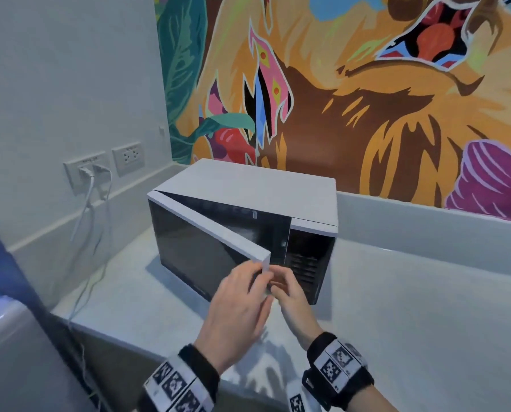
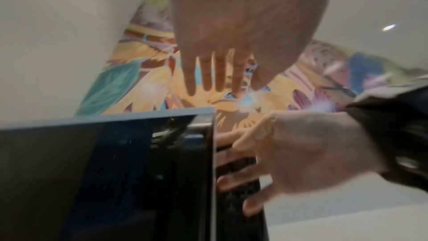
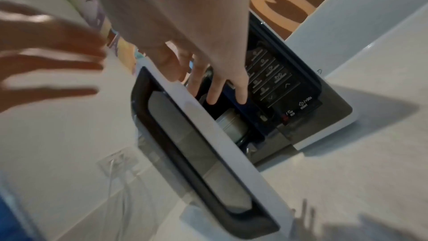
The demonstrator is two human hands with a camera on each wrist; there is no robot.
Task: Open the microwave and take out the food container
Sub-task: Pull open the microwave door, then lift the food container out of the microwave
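right now the right hand (image 1: 289,295) curls its fingers (image 3: 215,89) behind the free edge of the microwave door (image 1: 206,248). the left hand (image 1: 236,310) is flat and loose beside the door's front, holding nothing. the door is partly open. the white microwave (image 1: 257,188) sits on the pale table (image 1: 426,322). a white thing, maybe the food container (image 3: 231,125), shows inside.

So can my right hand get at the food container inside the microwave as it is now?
Probably not yet. The door is only partly open, the right hand is hooked round its free edge, and the container shows only through that narrow gap.
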